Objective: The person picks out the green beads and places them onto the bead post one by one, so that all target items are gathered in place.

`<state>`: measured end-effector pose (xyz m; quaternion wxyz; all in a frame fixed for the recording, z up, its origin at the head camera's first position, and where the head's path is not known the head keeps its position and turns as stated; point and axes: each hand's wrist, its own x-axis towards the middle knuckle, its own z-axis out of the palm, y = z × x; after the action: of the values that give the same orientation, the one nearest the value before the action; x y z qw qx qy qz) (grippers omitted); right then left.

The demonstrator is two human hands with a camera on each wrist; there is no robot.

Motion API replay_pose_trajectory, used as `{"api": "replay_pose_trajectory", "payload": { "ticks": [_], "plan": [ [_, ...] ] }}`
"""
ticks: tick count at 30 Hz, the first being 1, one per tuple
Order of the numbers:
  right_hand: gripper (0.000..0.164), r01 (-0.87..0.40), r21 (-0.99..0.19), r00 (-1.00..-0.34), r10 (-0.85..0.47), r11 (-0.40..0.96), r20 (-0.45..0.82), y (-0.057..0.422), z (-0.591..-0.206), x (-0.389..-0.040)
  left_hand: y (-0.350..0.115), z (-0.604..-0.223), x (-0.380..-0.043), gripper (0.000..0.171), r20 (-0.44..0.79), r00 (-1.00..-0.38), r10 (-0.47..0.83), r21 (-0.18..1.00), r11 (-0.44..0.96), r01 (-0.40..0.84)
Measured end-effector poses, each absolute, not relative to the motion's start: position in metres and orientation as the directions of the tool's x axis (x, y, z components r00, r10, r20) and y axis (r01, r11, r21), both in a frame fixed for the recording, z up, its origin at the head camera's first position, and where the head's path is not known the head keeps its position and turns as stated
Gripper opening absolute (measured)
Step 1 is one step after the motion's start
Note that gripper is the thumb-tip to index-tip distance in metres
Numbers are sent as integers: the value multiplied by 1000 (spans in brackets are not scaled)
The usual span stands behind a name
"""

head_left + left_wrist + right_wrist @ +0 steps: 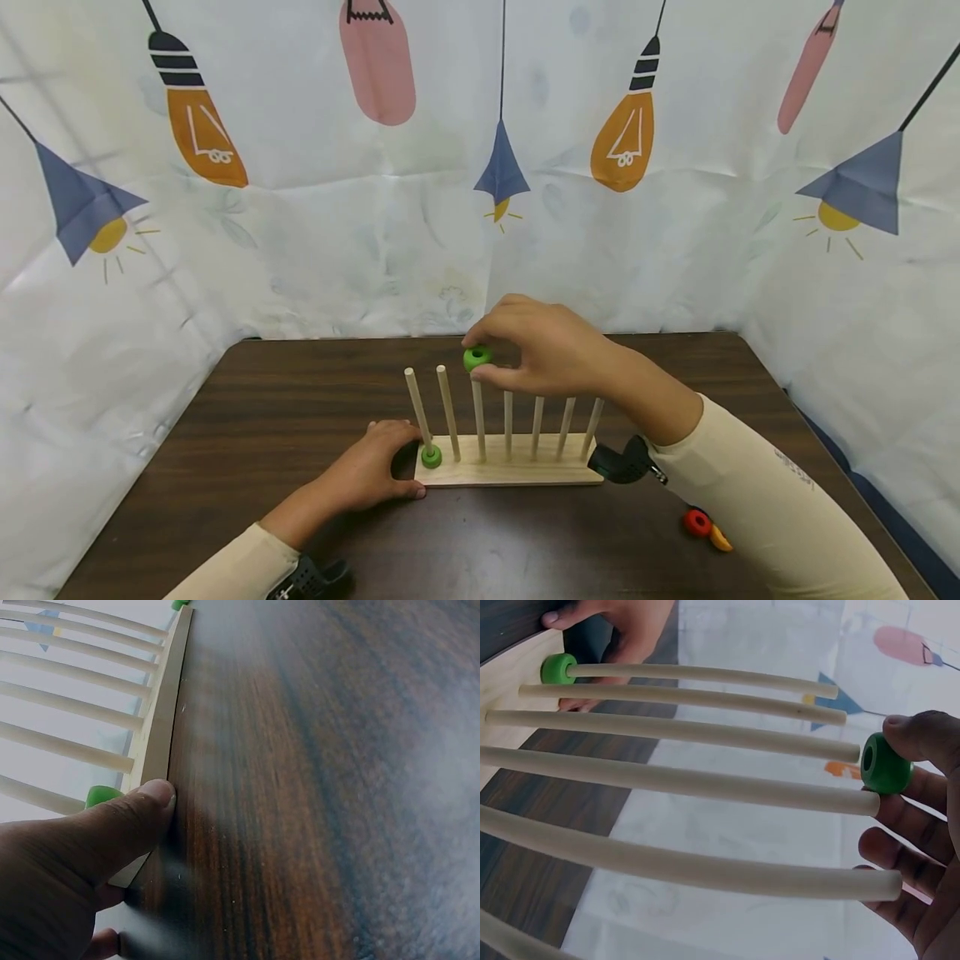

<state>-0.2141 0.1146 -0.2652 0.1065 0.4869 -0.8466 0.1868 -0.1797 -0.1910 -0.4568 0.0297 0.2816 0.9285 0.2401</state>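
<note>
A pale wooden peg board with several upright pegs stands on the table. My left hand grips its left end, the thumb along the front edge and the fingers behind. One green ring sits at the foot of the leftmost peg. Between thumb and fingertips, my right hand pinches another green ring. In the right wrist view this held ring is right at the tip of the third peg from the left, its hole facing the pegs.
Red ring and orange ring lie on the dark wooden table, partly behind my right sleeve. A bit of green shows at the board's far end in the left wrist view. Printed white cloth hangs behind.
</note>
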Motion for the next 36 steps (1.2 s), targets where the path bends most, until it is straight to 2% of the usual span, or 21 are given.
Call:
{"api": "replay_pose_trajectory", "payload": {
  "ticks": [11,36],
  "plan": [
    [29,-851,-221,-524,-794,475,308,101,-264,-214,-193,-457,-180,61,75,-837,542,470,721,509],
    [29,-872,-230,-487,-817,432,310,73,-264,-215,-194,-457,-180,64,78,-831,551,478,711,517]
  ]
}}
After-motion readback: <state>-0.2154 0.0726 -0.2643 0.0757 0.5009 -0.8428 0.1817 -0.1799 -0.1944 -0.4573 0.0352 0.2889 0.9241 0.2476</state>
